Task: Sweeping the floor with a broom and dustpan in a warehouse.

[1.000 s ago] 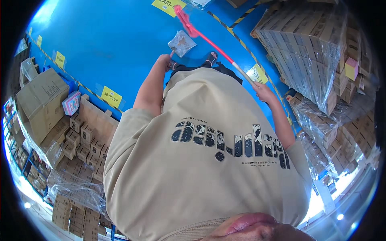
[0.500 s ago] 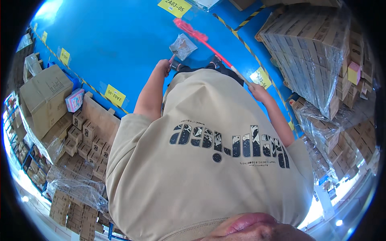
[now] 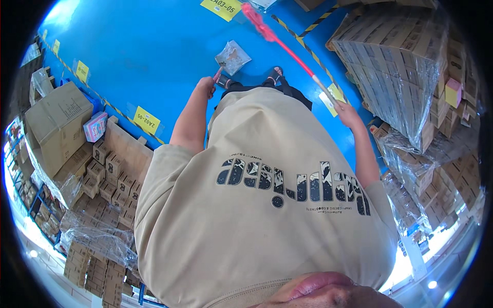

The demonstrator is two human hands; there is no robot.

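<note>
My left hand (image 3: 207,85) is closed round the thin pinkish handle of a dustpan (image 3: 234,56). Its pale, greyish square pan is down at the blue floor ahead of my left foot, with some brownish debris in it. Out to the right, my right hand (image 3: 347,114) grips the light-coloured upper end of a broom (image 3: 297,60). The broom's red stick slants forward and left to a shaggy red head, beyond the dustpan and close to a yellow floor label (image 3: 221,7).
A pallet of film-wrapped cartons (image 3: 390,66) stands at the right, behind black-and-yellow floor tape (image 3: 310,51). To the left are a large carton (image 3: 59,123), stacked small boxes (image 3: 105,174) and a pink box (image 3: 95,127). My feet (image 3: 276,75) stand on the blue floor (image 3: 149,46).
My right hand has moved right and slightly up in the picture. The broom head has swung forward and right, away from the dustpan. My left hand and the dustpan have barely shifted.
</note>
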